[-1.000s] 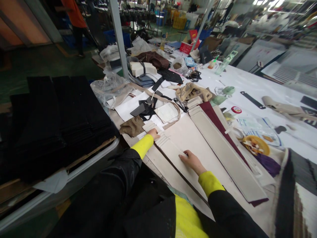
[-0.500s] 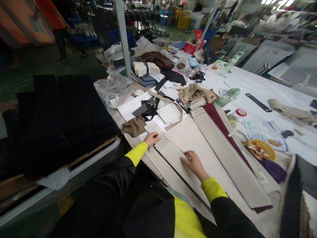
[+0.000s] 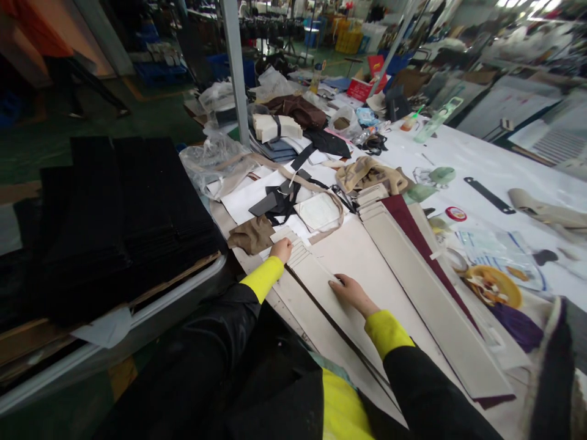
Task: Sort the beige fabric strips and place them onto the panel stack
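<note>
A fanned stack of long beige strips (image 3: 316, 278) lies on the worktable in front of me. My left hand (image 3: 280, 249) is closed in a loose fist on the stack's far end, where the stepped strip ends show. My right hand (image 3: 349, 292) lies flat on the strips nearer to me, fingers stretched and pressing down. Both arms wear yellow cuffs under black sleeves. Another long beige strip stack (image 3: 426, 287) lies to the right over a maroon piece (image 3: 403, 215).
A trolley of stacked black sheets (image 3: 114, 214) stands at my left. Brown fabric (image 3: 251, 234), black scraps (image 3: 275, 201), a clear plastic bag (image 3: 215, 162) and a grey post (image 3: 235, 67) lie beyond the strips. A yellow dish (image 3: 493, 286) and tape roll (image 3: 455, 213) sit at the right.
My hands have stayed on the strip stack, with the left curling tighter at the far end. The camera has drifted slightly, and a person in orange at the back left has moved off.
</note>
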Tool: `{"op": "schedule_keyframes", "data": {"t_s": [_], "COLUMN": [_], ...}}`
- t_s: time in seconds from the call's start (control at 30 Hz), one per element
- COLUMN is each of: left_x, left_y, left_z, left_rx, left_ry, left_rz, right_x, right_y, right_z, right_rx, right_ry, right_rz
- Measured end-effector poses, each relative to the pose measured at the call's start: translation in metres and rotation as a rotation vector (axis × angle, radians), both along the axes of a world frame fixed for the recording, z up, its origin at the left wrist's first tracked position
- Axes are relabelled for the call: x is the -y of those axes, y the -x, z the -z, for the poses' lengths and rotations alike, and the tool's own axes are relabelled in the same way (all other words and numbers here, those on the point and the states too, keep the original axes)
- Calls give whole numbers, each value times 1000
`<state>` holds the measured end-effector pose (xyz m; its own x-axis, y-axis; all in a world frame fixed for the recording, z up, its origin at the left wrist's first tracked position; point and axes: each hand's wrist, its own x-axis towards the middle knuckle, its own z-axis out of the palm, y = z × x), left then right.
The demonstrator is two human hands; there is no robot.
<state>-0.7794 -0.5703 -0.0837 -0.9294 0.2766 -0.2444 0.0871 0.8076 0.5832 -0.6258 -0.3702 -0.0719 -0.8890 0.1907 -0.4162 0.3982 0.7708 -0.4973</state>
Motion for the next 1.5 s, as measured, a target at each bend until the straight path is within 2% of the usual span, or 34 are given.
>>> {"op": "schedule_keyframes", "data": {"t_s": [0.37,0.6,0.8,1.1,1.23,1.37,1.5], "left_x": [5,3,8,14,12,13,16], "left_y": [12,25,38,39,39,45,47], "left_z": [0,-1,-8,-17,-18,-18,-18], "left_rx": [-1,-70,19,47,30,75,38], "left_ry": [31,165,214,249,252,258,247], "left_rz": [-50,-11,30,49,26,56,76], "right_x": [4,2,0,3,4,5,5], "right_y": [8,8,8,7,6,5,4], "right_z": [-2,5,5,1,0,-1,-2], "right_rx": [19,-6,-8,-1,1,3,-1], "right_ry": [3,-84,-149,-144,-140,-129,-113], "right_rz": [-19,7,20,13,21,32,40]}}
